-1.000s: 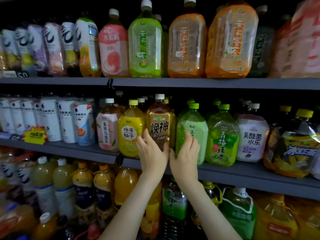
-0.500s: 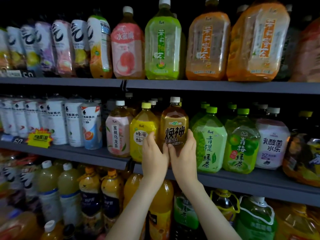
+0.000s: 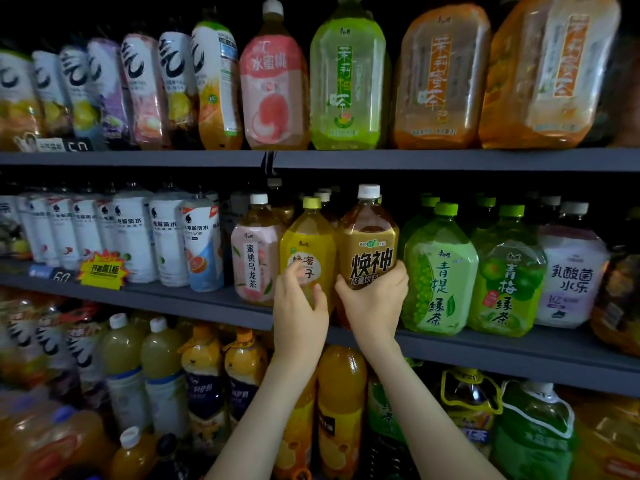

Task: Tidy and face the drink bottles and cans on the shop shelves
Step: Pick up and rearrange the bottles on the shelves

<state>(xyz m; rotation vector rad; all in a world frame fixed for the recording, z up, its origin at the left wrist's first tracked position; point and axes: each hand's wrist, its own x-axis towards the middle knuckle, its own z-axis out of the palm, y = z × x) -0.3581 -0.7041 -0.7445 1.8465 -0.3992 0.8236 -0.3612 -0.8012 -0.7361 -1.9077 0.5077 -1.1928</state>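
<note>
- The right hand (image 3: 374, 303) grips the lower part of the brown bottle (image 3: 369, 249). Its thumb wraps the left side and its fingers curl round the right side, covering the bottom of the label.
- The brown bottle stands upright at the front edge of the middle shelf (image 3: 173, 299), white cap on top, with the large dark characters of its label facing out.
- The left hand (image 3: 299, 308) is in front of the yellow bottle (image 3: 306, 233), just left of the brown one. Its fingers (image 3: 293, 270) are bent over the label and its thumb points up near the gap between the two bottles. The fingers are blurred, so I cannot tell whether they grip the bottle or only touch it.
- The yellow bottle is upright with a yellow-green cap and touches the brown bottle on its right side.
- A pink bottle (image 3: 254, 259) stands just beside the yellow one on the left.
- To the right of the brown bottle stand two green bottles (image 3: 439, 271), then a white-labelled bottle (image 3: 571, 271), all facing out.
- Further left on the same shelf is a row of white bottles (image 3: 133, 237), with a yellow sale tag (image 3: 102, 270) on the shelf edge.
- The upper shelf (image 3: 415, 159) holds large pink, green and orange bottles.
- Below the forearms, orange bottles (image 3: 341, 393) stand on the lower level.
</note>
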